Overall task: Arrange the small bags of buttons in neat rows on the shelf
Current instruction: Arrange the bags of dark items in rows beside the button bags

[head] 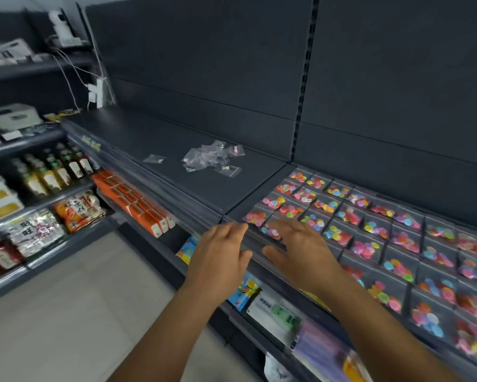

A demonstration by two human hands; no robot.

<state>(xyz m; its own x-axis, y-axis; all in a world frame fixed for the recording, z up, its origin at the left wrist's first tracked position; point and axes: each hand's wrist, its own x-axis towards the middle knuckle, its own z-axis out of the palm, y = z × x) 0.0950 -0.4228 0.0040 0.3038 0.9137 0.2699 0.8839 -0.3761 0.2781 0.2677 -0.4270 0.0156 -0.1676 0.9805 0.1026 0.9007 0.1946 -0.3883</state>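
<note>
Both hands, left (223,247) and right (295,249), hover with fingers spread, holding nothing, over rowed clear bags of coloured buttons (369,238) on the dark grey shelf (204,186).

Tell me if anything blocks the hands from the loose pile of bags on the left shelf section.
Nothing visible does. The left hand and right hand hover at the shelf's front edge, and bare dark shelf lies between them and the loose pile of bags. The rows of button bags sit off to the right.
</note>
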